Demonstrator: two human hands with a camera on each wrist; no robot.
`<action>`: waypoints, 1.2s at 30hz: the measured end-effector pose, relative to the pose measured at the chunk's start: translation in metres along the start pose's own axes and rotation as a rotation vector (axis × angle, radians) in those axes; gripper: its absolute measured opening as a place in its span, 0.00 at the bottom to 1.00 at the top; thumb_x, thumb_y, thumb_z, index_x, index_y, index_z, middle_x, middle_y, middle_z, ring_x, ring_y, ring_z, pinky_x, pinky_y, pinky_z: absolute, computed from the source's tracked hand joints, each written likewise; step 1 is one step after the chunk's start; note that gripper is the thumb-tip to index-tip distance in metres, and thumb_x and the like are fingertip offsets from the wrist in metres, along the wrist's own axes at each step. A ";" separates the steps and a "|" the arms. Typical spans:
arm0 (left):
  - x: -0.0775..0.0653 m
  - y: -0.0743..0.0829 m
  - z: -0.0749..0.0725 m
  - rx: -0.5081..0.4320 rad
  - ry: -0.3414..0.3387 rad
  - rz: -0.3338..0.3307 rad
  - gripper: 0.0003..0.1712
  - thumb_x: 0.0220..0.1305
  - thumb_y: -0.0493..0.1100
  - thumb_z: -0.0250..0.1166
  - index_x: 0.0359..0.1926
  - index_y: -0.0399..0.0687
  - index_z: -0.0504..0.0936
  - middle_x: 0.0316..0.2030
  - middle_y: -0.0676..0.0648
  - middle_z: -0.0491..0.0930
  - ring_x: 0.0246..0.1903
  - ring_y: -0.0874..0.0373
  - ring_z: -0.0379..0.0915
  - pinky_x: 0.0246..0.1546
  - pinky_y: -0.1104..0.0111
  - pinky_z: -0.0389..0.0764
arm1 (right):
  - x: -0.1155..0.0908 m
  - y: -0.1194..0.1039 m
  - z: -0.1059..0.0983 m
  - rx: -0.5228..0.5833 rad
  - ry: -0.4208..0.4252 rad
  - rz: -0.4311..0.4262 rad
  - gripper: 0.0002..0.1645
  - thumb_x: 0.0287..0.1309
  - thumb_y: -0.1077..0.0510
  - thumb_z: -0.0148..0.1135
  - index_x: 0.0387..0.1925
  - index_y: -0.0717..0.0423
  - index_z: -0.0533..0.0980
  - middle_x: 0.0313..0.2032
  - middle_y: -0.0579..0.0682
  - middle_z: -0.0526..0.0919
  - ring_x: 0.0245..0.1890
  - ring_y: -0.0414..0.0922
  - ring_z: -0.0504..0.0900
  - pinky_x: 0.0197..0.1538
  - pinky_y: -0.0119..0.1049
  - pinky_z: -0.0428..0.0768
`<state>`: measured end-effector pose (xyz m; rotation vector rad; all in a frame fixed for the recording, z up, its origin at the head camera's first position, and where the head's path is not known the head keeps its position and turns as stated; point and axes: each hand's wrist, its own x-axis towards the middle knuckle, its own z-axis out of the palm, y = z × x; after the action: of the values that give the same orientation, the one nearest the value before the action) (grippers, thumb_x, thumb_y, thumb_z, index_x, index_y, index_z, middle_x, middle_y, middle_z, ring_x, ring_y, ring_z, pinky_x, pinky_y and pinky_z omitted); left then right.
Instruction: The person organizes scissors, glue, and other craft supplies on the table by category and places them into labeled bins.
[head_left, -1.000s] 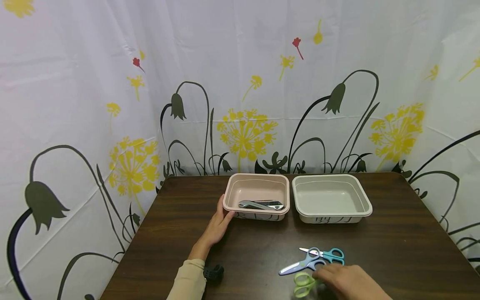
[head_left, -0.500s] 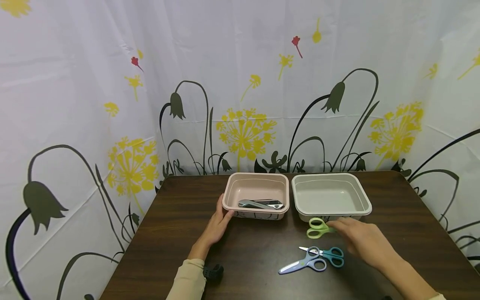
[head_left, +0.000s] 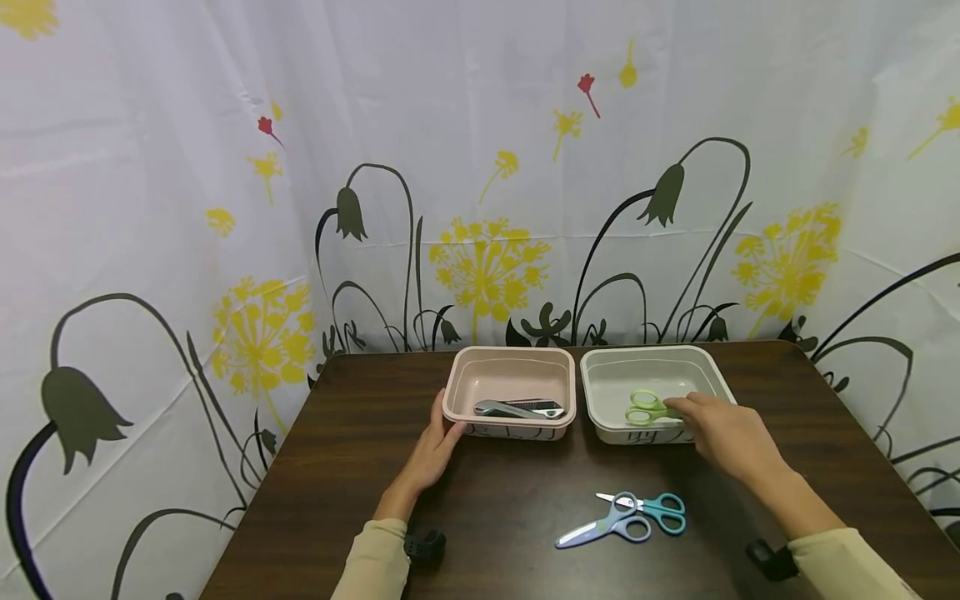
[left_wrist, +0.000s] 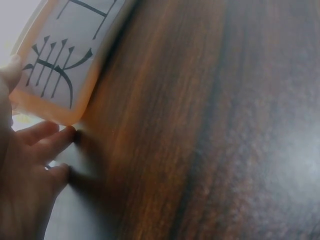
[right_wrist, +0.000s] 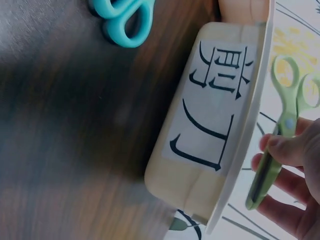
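My right hand (head_left: 731,433) pinches green scissors (head_left: 642,408) by their closed blade end, thumb against fingers. Their handle loops point left, over the pale grey bin (head_left: 609,375). In the right wrist view the green scissors (right_wrist: 286,95) overlap the far side of that bin's rim, and black characters mark its white label (right_wrist: 210,107). My left hand (head_left: 431,454) holds the front left corner of the pink bin (head_left: 513,379), thumb at the front and fingers along the side. Utility knives (head_left: 517,409), one metallic and one dark, lie inside the pink bin.
Blue scissors (head_left: 600,528) and teal scissors (head_left: 663,512) lie crossed on the dark wooden table (head_left: 330,467), in front of the bins. A white flowered curtain (head_left: 420,100) hangs behind the table's back edge. The two bins stand side by side.
My right hand has lifted the green scissors from the table near the other scissors and carried them forward to over the grey bin. My left hand stays at the pink bin.
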<state>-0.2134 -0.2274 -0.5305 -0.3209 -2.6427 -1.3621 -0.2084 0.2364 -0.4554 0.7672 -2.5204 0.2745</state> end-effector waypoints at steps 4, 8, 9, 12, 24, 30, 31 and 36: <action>0.000 0.000 -0.001 -0.002 -0.001 -0.006 0.42 0.74 0.51 0.54 0.78 0.49 0.41 0.71 0.35 0.57 0.66 0.38 0.59 0.62 0.42 0.60 | 0.007 0.005 -0.001 -0.009 -0.078 0.016 0.28 0.43 0.73 0.64 0.48 0.51 0.83 0.29 0.42 0.80 0.22 0.40 0.72 0.19 0.38 0.67; 0.001 0.000 -0.001 -0.012 -0.003 0.007 0.42 0.74 0.50 0.54 0.77 0.47 0.41 0.71 0.34 0.57 0.66 0.38 0.59 0.62 0.42 0.59 | 0.013 0.009 -0.003 -0.009 -0.144 0.036 0.29 0.43 0.74 0.63 0.50 0.52 0.83 0.36 0.46 0.84 0.25 0.42 0.76 0.20 0.37 0.68; 0.001 0.000 -0.001 -0.016 -0.003 0.009 0.43 0.74 0.50 0.55 0.77 0.47 0.41 0.71 0.34 0.57 0.67 0.38 0.59 0.62 0.42 0.59 | 0.014 0.009 -0.003 -0.002 -0.164 0.043 0.29 0.44 0.74 0.63 0.50 0.52 0.83 0.38 0.47 0.84 0.26 0.43 0.77 0.20 0.37 0.69; 0.002 -0.001 0.000 -0.012 0.001 0.025 0.42 0.74 0.49 0.55 0.77 0.43 0.42 0.71 0.33 0.57 0.66 0.37 0.59 0.62 0.41 0.60 | 0.017 0.010 -0.001 0.025 -0.221 0.052 0.27 0.49 0.73 0.62 0.50 0.51 0.83 0.42 0.49 0.85 0.32 0.46 0.81 0.22 0.38 0.71; 0.000 -0.001 0.000 -0.018 0.004 0.025 0.42 0.74 0.49 0.55 0.77 0.45 0.42 0.71 0.33 0.58 0.66 0.38 0.59 0.62 0.43 0.60 | 0.025 0.011 0.009 0.169 -0.369 0.047 0.26 0.51 0.74 0.57 0.51 0.56 0.82 0.41 0.49 0.83 0.37 0.46 0.80 0.39 0.47 0.78; 0.000 -0.002 0.001 -0.017 0.003 0.022 0.42 0.74 0.50 0.54 0.77 0.45 0.42 0.71 0.34 0.57 0.67 0.38 0.59 0.63 0.42 0.59 | 0.020 0.017 0.019 0.316 -0.350 0.057 0.21 0.58 0.70 0.52 0.52 0.62 0.80 0.48 0.57 0.84 0.50 0.57 0.80 0.51 0.55 0.75; 0.000 -0.002 0.001 -0.019 0.003 0.023 0.42 0.74 0.50 0.54 0.77 0.44 0.42 0.71 0.34 0.57 0.67 0.38 0.59 0.63 0.42 0.59 | 0.019 0.018 0.021 0.337 -0.351 0.071 0.20 0.62 0.67 0.52 0.53 0.62 0.80 0.48 0.57 0.83 0.51 0.57 0.80 0.52 0.56 0.74; 0.000 -0.001 0.000 -0.027 0.004 0.019 0.43 0.74 0.49 0.55 0.77 0.45 0.41 0.71 0.34 0.57 0.66 0.38 0.59 0.63 0.43 0.59 | 0.017 0.018 0.027 0.349 -0.384 0.173 0.25 0.71 0.45 0.52 0.56 0.58 0.79 0.52 0.57 0.82 0.55 0.59 0.78 0.56 0.59 0.71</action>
<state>-0.2135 -0.2277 -0.5309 -0.3452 -2.6135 -1.3915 -0.2414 0.2343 -0.4705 0.7925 -2.9515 0.7002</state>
